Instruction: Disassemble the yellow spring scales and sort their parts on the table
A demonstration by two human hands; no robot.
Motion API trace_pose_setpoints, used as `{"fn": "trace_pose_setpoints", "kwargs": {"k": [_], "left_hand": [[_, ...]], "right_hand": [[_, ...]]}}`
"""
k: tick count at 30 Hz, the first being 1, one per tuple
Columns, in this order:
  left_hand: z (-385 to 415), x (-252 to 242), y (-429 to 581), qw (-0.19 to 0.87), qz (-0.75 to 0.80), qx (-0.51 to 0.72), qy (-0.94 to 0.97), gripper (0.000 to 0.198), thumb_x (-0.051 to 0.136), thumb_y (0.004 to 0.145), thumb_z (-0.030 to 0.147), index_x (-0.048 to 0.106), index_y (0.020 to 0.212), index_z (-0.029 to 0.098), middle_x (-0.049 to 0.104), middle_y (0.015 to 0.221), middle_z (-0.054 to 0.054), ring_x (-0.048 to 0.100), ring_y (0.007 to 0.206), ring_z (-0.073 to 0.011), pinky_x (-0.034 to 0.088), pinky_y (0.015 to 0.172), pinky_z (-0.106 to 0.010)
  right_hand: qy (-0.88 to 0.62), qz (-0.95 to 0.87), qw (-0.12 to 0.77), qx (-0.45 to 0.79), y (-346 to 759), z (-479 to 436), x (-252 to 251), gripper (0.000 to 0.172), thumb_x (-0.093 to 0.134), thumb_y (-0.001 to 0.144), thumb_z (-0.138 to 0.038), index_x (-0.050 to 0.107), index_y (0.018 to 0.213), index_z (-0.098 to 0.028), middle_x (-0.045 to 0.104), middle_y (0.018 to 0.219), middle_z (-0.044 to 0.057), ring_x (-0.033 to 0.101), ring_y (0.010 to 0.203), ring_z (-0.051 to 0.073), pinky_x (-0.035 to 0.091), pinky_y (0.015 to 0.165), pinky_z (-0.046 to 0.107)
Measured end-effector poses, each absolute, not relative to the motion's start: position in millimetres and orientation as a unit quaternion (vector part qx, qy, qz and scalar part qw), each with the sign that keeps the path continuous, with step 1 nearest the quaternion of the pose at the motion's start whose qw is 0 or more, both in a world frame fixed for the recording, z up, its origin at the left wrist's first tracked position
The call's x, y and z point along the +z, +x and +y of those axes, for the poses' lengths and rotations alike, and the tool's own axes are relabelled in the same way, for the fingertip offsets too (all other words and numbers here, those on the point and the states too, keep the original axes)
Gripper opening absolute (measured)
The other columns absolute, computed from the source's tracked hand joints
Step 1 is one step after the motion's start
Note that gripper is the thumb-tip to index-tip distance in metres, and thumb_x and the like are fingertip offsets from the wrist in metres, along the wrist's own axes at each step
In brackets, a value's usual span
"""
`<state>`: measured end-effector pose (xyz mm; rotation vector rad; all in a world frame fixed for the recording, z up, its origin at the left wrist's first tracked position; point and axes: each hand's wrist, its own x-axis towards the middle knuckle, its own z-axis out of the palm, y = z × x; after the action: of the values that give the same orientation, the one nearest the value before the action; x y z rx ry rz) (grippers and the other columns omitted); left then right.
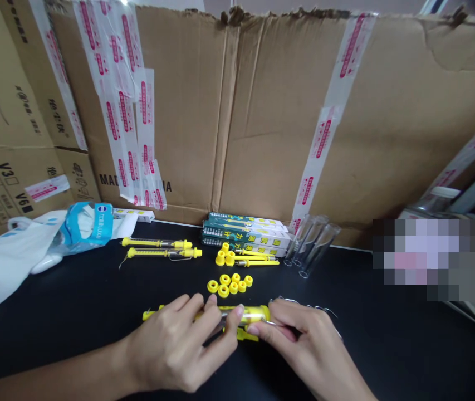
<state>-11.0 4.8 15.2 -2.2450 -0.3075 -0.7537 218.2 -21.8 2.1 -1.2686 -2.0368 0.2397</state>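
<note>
A spring scale [248, 315] with a clear tube and yellow parts lies crosswise between my hands, just above the black table. My left hand [182, 340] is closed round its tube, the thumb and fingertips pressing near the middle. At its right end, by the yellow cap, my right hand [304, 337] pinches with thumb and forefinger; a thin metal wire shows there. Beneath the tube, a flat yellow piece [243, 335] is partly hidden by my fingers. Just beyond lie several yellow ring caps [224, 290]. Curved metal hooks [323, 309] show behind my right hand.
Farther back lie two spring scales [162, 253], yellow inner rods [258, 260], yellow caps [220, 258], printed boxes [241, 234] and clear tubes [313, 253]. A plastic bag [15, 248] and blue packet [89, 225] sit left. A cardboard wall [270, 122] closes off the back.
</note>
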Motion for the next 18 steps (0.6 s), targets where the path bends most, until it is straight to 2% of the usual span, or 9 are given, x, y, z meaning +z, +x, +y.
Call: {"fn": "trace_pose_setpoints", "kwargs": {"k": [8, 14, 18], "left_hand": [[11.6, 12.2, -10.8, 0.393, -0.127, -0.231, -0.881, 0.036, 0.045, 0.094, 0.013, 0.061, 0.125, 0.005, 0.071, 0.086, -0.011, 0.066, 0.062, -0.0212, 0.052, 0.048, -0.031], [12.6, 17.0, -5.1, 0.416, -0.149, -0.213, -0.872, 0.036, 0.044, 0.094, 0.01, 0.058, 0.127, 0.004, 0.065, 0.072, -0.005, 0.06, 0.053, -0.0179, 0.045, 0.044, -0.029], [12.6, 16.1, -2.7, 0.427, -0.173, -0.217, -0.861, 0.033, 0.042, 0.095, 0.009, 0.06, 0.123, 0.009, 0.059, 0.065, -0.001, 0.056, 0.052, -0.0156, 0.041, 0.046, -0.027]], "right_hand": [[-0.521, -0.764, 0.364, 0.112, 218.3, -19.3, 1.4, 0.056, 0.059, 0.09, -0.047, 0.022, 0.057, -0.022, 0.031, 0.052, -0.008, 0.03, 0.048, 0.008, 0.023, 0.044, 0.022], [-0.518, -0.767, 0.369, 0.087, 217.6, -19.0, 3.6, 0.056, 0.06, 0.09, -0.045, 0.026, 0.054, -0.021, 0.032, 0.052, -0.008, 0.031, 0.047, 0.008, 0.023, 0.044, 0.023], [-0.504, -0.779, 0.368, 0.066, 216.9, -19.5, 7.4, 0.056, 0.058, 0.092, -0.046, 0.024, 0.054, -0.022, 0.032, 0.051, -0.008, 0.032, 0.045, 0.008, 0.024, 0.042, 0.022]]}}
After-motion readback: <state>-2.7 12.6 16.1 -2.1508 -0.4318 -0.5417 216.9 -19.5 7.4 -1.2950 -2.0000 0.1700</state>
